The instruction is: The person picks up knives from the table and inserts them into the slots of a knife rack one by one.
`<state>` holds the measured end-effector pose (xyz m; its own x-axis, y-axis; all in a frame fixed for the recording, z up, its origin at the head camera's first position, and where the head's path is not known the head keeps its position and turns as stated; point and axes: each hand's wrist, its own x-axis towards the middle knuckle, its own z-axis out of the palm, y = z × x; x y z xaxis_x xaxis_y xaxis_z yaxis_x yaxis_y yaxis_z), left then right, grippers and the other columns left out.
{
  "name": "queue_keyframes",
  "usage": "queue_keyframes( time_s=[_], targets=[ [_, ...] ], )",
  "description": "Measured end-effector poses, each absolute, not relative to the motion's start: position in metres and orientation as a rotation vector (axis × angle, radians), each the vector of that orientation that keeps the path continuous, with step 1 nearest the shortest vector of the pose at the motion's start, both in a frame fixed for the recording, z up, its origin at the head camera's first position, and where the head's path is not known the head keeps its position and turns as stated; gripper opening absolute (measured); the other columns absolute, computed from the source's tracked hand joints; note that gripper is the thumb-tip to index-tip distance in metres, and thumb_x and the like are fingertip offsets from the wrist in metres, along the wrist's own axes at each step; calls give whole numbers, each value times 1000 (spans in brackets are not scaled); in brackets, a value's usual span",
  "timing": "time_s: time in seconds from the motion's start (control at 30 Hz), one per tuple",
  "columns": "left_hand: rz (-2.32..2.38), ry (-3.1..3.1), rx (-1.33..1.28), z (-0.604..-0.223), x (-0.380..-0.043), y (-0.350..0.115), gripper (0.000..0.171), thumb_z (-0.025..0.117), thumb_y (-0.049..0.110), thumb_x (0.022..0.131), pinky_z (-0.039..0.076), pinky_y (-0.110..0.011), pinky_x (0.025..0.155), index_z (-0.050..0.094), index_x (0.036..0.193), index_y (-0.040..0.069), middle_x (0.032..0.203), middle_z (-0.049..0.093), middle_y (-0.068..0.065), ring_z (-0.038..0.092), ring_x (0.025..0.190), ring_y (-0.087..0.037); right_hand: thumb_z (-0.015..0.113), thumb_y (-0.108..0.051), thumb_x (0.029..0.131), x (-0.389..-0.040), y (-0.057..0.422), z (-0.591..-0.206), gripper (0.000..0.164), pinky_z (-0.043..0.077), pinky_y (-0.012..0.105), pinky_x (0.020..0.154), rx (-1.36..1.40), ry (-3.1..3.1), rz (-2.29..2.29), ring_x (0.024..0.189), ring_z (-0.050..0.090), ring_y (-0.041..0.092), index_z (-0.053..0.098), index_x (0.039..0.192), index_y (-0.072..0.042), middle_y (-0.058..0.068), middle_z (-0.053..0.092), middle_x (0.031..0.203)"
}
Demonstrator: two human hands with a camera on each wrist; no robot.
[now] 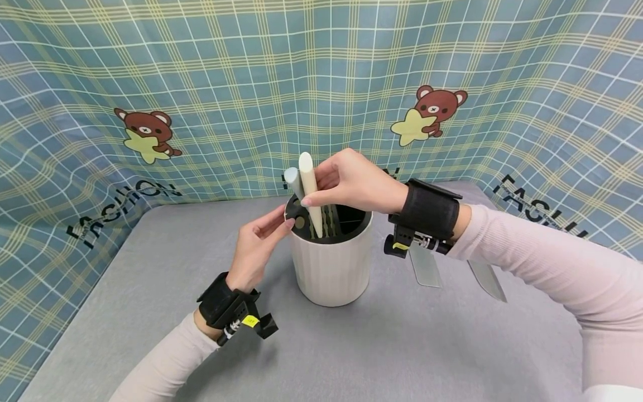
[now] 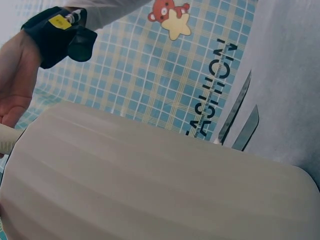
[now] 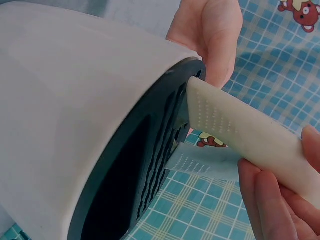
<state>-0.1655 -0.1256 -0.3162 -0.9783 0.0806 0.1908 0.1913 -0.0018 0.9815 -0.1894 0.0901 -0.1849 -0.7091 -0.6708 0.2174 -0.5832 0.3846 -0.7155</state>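
The holder [image 1: 330,273] stands on the table [image 1: 201,357], the curtain [image 1: 271,67] behind it and along both sides. From the left part of its top rises one handle [image 1: 307,174], with a second handle [image 1: 292,179] just left and farther back. I see the left hand [image 1: 256,245] at the left rim, the right hand [image 1: 354,181] over the top. One blade [image 1: 426,269] lies right of the holder, another blade [image 1: 488,281] farther right.

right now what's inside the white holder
A cream handle, pinched by the right hand, and a pale blue handle rise from the white holder. Anything lower is covered; the dark compartment's bottom can't be made out.
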Motion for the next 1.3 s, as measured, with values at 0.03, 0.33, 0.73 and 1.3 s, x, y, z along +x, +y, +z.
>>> queue_keyframes(
  time_s=[0.03,0.33,0.73,1.3],
  targets=[
    [-2152,-2160,-294,-316,-166,-126,52,63,12,96,49,-23,104,46,144,2,143,51,-11,51,130,-18,74,-10,85,-189,90,-184,19,59,29,81,-1141,2527,-1232,90,71,16,74,102,0,9,75,93],
    [-2157,-2150,-263,-315,-166,-124,50,62,8,96,49,-23,104,46,143,2,143,51,-12,51,129,-18,75,-12,86,-190,93,-186,22,59,31,83,-1109,2536,-1244,92,71,16,74,105,-1,9,75,94],
    [-2153,-2149,-270,-317,-166,-124,51,63,11,95,47,-24,106,47,143,1,144,49,-13,49,131,-20,76,-14,85,-194,110,-194,50,56,32,94,-1036,2470,-1310,108,65,20,60,130,-2,12,68,119],
    [-2193,-1987,-480,-372,-201,-140,57,69,27,92,45,-30,110,50,142,6,145,49,-12,48,132,-22,70,-20,91,-213,171,-213,60,46,35,107,-780,2535,-1470,129,50,24,45,144,-8,13,53,140]
  ],
)
